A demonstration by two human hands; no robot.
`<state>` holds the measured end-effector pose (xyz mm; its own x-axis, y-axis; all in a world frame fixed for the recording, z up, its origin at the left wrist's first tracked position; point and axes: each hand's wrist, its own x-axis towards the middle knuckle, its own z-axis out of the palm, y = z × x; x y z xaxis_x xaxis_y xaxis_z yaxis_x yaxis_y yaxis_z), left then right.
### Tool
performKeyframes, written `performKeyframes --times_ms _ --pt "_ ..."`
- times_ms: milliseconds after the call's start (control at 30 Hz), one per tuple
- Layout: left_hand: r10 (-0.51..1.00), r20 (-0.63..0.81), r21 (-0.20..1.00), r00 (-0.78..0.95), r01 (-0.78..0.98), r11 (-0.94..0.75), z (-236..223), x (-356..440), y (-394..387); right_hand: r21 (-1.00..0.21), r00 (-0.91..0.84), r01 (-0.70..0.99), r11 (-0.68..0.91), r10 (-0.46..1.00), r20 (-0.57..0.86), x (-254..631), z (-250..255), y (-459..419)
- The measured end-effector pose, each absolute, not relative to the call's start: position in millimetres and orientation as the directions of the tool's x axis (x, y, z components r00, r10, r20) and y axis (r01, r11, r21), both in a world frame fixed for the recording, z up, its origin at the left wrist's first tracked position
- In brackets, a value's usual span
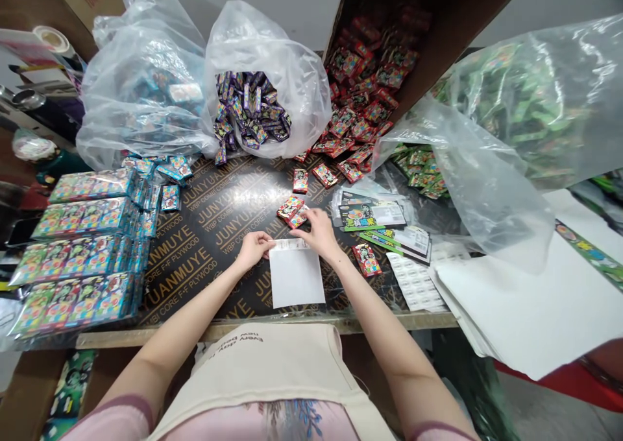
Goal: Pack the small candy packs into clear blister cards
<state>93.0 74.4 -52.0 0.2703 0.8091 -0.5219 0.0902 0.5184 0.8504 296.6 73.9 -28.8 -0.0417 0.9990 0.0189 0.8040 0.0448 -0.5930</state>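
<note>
My left hand (256, 249) pinches the upper left corner of a white rectangular sheet (296, 279) that has a faintly printed strip along its far edge. Over that sheet's upper right corner is my right hand (318, 237). Its thumb and fingers curl around the near side of a small red box (297, 218), partly hidden by them. Against it lies another red box (290, 206). Two more red boxes, one upright-looking (300, 181) and one slanted (324, 176), lie just beyond. A single red box (366, 260) lies right of my right forearm.
Stacked wrapped multipacks (87, 246) and loose blue boxes (170, 198) stand left. Behind are plastic bags of blue boxes (146, 97) and purple boxes (250, 107), and a red box heap (363, 113). Printed cards (374, 214), label sheets (413, 282) and white paper (525, 298) lie right.
</note>
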Motion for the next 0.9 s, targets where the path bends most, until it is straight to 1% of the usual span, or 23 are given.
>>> performKeyframes --times_ms 33,67,133,233,300,400,500,600,667,700,733,767,800,833,867,900 --pt "0.808 -0.528 0.847 0.261 0.091 0.524 -53 93 75 -0.544 0.02 0.838 0.03 0.996 0.086 295 -29 80" --pt "0.806 -0.533 0.844 0.255 0.093 0.529 -54 94 76 -0.511 0.053 0.86 0.016 0.991 0.12 293 -30 87" --pt "0.803 -0.541 0.839 0.252 0.098 0.535 -54 94 76 -0.48 0.034 0.877 0.026 0.993 0.117 287 -33 100" --pt "0.799 -0.547 0.835 0.25 0.102 0.54 -54 92 76 -0.488 0.007 0.872 0.049 0.994 0.111 280 -34 109" --pt "0.795 -0.552 0.832 0.25 0.1 0.546 -54 91 77 -0.51 0.053 0.859 0.038 0.985 0.162 283 -28 103" --pt "0.794 -0.56 0.826 0.236 0.092 0.556 -53 97 78 -0.536 0.109 0.842 0.055 0.957 0.269 300 -13 75" --pt "0.801 -0.557 0.829 0.222 0.096 0.55 -50 121 71 -0.53 0.089 0.841 0.11 0.938 0.336 321 -8 33" --pt "0.805 -0.535 0.844 0.256 0.125 0.521 -50 156 64 -0.469 0.143 0.882 0.043 0.925 0.353 338 -29 -3" --pt "0.818 -0.505 0.863 0.277 0.151 0.482 -51 169 68 -0.39 0.173 0.92 -0.034 0.929 0.326 343 -50 -18" --pt "0.84 -0.457 0.889 0.294 0.173 0.423 -50 168 73 -0.338 0.155 0.94 -0.048 0.943 0.296 344 -58 -24" --pt "0.875 -0.38 0.92 0.3 0.216 0.326 -47 161 80 -0.295 0.143 0.954 -0.059 0.952 0.272 344 -64 -28" --pt "0.914 -0.278 0.941 0.295 0.277 0.197 -44 147 88 -0.265 0.135 0.962 -0.065 0.957 0.256 343 -67 -31" --pt "0.947 -0.144 0.931 0.286 0.363 0.032 -39 128 99 -0.254 0.136 0.965 -0.07 0.958 0.251 343 -67 -32" --pt "0.978 -0.037 0.88 0.204 0.47 -0.065 -35 104 112 -0.261 0.15 0.962 -0.081 0.955 0.257 343 -65 -32" --pt "0.995 0.047 0.809 0.09 0.581 -0.09 -30 76 126 -0.278 0.174 0.956 -0.096 0.947 0.271 343 -62 -30" --pt "0.993 0.108 0.722 -0.038 0.69 -0.053 -27 48 140 -0.303 0.197 0.947 -0.108 0.939 0.282 344 -58 -26"
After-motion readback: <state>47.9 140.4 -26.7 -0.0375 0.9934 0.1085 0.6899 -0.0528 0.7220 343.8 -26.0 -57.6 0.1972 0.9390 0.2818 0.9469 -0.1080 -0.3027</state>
